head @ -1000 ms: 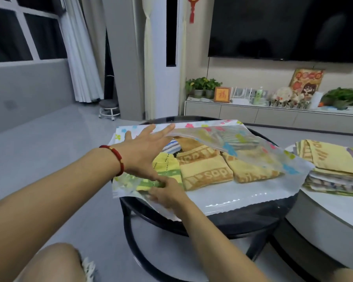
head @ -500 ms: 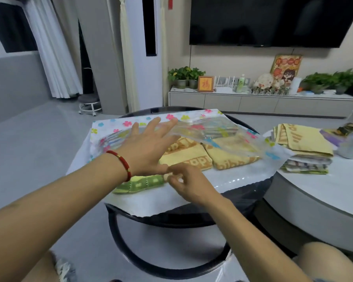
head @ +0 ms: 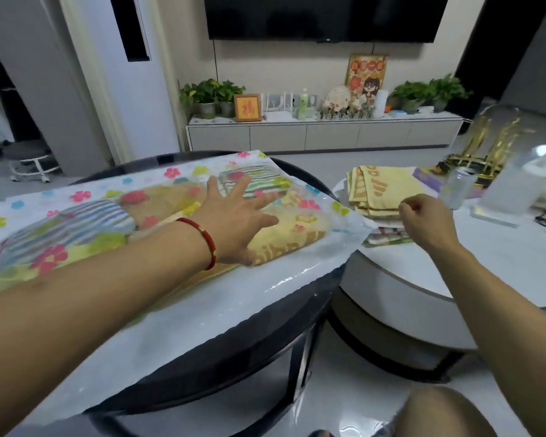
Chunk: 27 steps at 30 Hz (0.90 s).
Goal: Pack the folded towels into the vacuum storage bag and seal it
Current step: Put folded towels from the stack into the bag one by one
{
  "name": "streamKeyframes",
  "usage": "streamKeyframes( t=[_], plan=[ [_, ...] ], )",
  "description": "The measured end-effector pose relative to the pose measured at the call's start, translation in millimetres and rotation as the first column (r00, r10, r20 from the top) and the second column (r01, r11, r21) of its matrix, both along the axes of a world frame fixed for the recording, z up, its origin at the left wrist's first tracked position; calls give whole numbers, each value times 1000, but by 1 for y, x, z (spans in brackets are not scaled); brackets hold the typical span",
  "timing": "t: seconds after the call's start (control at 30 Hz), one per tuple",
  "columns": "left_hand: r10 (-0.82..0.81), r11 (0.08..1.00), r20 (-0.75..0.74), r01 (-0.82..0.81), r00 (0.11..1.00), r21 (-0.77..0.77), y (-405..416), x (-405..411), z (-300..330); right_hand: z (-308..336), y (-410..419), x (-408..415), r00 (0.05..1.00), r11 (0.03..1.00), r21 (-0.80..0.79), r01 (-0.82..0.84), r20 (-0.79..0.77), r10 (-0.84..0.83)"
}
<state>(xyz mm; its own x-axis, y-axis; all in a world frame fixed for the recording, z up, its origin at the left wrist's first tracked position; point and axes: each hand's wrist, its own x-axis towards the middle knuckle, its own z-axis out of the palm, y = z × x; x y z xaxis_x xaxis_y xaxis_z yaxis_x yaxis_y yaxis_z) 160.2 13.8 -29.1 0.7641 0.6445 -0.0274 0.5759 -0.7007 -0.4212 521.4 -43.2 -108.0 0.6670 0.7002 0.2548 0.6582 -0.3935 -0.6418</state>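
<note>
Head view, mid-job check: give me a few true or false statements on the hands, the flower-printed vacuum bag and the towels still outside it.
1. The left hand lies flat on the flower-printed clear vacuum bag. True.
2. The right hand grips a towel. False: it is loosely curled and empty, near the stack.
3. A stack of folded yellow towels sits on the white round table. True.
4. The bag is empty. False: folded towels show through it.

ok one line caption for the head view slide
Left hand flat on flower-printed clear vacuum bag, right hand near stacked folded towels.
</note>
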Motion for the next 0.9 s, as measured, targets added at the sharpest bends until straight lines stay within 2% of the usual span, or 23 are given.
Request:
streamKeyframes(
  t=[0.1, 0.23, 0.37, 0.47, 0.53, 0.6, 0.67, 0.73, 0.77, 0.8, 0.87, 0.9],
  plan=[
    [-20, 1000, 19, 20, 1000, -9, 11, 16, -3, 3, 38, 32, 999, 997, -65, 43, 30, -41],
    [-6, 997, 157, 17, 988, -71, 31, 21, 12, -1, 74, 63, 999, 1000, -20, 22, -49, -23],
    [33, 991, 272, 5, 962, -136, 43, 20, 25, -5, 91, 78, 971, 983, -138, 120, -188, -145],
    [34, 987, 334, 21, 942, -159, 46, 19, 29, -1, 94, 80, 983, 968, -204, 149, -74, -167],
    [34, 987, 341, 23, 939, -162, 45, 19, 30, 4, 93, 79, 991, 985, -145, 96, -76, -108],
    [32, 986, 347, 27, 937, -163, 43, 18, 31, 12, 88, 78, 983, 998, -40, 58, -170, -64],
    [33, 984, 368, 34, 929, -176, 40, 16, 36, 28, 74, 70, 891, 989, 143, 27, -452, 41],
    [10, 984, 393, 60, 920, -166, 38, 14, 42, 49, 50, 58, 679, 963, 268, -34, -701, 219],
    [2, 983, 405, 72, 914, -168, 35, 14, 43, 57, 36, 51, 588, 956, 280, -88, -760, 277],
    [10, 982, 403, 67, 915, -179, 34, 14, 46, 66, 19, 43, 543, 953, 256, -163, -783, 303],
    [50, 972, 373, 40, 926, -230, 41, 25, 50, 74, -14, 44, 490, 940, 208, -270, -811, 320],
    [58, 972, 379, 33, 924, -231, 31, 13, 57, 83, -39, 35, 468, 917, 231, -325, -803, 369]
  ],
)
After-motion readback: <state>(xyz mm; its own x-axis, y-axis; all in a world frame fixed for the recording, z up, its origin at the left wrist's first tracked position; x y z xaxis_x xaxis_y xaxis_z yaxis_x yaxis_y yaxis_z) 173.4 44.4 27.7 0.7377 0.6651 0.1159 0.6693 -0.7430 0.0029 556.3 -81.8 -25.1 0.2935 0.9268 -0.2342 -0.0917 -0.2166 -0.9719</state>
